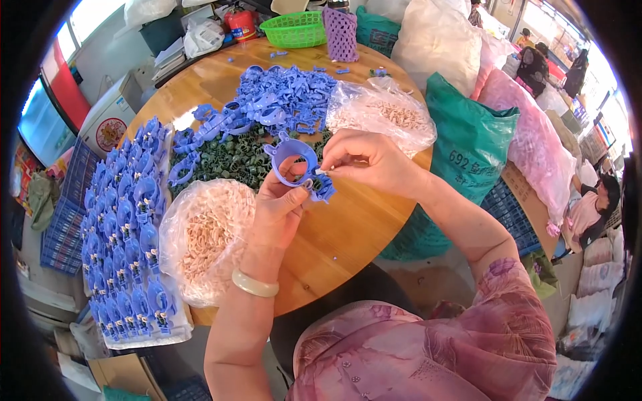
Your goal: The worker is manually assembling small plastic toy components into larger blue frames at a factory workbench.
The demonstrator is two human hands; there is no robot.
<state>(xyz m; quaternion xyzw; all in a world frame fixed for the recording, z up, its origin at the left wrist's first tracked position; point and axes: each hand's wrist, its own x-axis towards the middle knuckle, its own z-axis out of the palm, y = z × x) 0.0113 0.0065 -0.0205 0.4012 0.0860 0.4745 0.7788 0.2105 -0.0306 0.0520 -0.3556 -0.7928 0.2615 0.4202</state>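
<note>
My left hand (276,212) holds up a blue plastic ring-shaped part (286,148), its fingers and thumb wrapped round the lower side. A small blue toothed piece (324,190) sits at the ring's lower right, by my left thumb. My right hand (376,159) pinches a small pale piece (322,172) against that side of the ring; its exact shape is too small to tell. Below them is a wooden round table (334,247). Beside my left wrist lies a clear bag of pale small parts (212,230). Behind my hands spreads a heap of dark green parts (234,157).
Rows of blue assembled parts (127,247) stand on a white board at the left. A pile of loose blue parts (287,93) and another bag of pale parts (388,117) lie farther back, near a green basket (294,30). Full green sacks (465,134) crowd the table's right side.
</note>
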